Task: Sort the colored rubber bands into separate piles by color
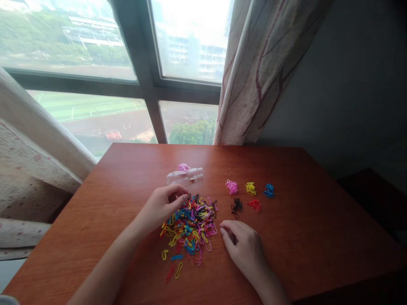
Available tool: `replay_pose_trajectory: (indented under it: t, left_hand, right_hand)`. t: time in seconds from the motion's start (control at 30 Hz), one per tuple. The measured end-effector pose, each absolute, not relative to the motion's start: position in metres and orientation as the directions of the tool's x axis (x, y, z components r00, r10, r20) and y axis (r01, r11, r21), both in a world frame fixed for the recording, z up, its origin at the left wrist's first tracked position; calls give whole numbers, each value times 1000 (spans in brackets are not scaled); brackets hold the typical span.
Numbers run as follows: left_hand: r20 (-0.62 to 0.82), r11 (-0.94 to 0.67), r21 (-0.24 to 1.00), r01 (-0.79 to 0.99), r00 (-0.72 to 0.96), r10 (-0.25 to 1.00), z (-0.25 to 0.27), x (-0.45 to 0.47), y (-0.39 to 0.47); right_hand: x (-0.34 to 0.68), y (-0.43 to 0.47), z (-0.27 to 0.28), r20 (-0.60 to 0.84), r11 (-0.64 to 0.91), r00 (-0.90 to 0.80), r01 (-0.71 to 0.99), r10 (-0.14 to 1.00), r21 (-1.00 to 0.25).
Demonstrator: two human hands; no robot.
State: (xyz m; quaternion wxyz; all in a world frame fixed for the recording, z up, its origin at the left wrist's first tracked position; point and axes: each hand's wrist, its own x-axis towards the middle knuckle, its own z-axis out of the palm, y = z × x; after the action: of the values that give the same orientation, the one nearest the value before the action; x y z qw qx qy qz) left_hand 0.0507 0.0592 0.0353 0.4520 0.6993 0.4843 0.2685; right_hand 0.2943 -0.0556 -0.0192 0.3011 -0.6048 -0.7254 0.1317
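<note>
A loose heap of small coloured rubber bands (193, 224) lies on the table, mixed yellow, blue, red, black and pink. My left hand (167, 205) reaches over its upper left edge with thumb and forefinger pinched together; a dark bit shows at the tips, but what they hold cannot be made out. Just right of the heap rests my right hand (243, 243), fingers curled and thumb close to the forefinger, with nothing visible between them. Past it lie small single-colour piles: pink bands (232, 187), yellow bands (251, 188), blue bands (269, 190), black bands (236, 206) and red bands (255, 205).
Behind the heap lies a clear plastic container (185, 176) with a pink loop (183, 167) at its top. Several stray bands, among them a yellow band (179, 270), lie toward the front of the wooden table (318, 237). A window and curtains (251, 76) stand behind.
</note>
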Motion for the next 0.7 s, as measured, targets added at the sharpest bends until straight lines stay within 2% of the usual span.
replay_pose_trajectory:
  t: [0.2,0.37,0.7]
  left_hand:
    - [-51,-119,904,410,381,923,32,41,62]
    - [-39,-125,900,418,363,931,29,38,63]
    - [-59,-122,898,422,393,918,32,45,60]
  right_hand:
    - [283,-57,-11,234,253,-141,783,962,-568]
    - [274,-55,-10,252,296,-179,762,951,-576]
    - [276,-54,-10,241,285,-160,675,957,-681]
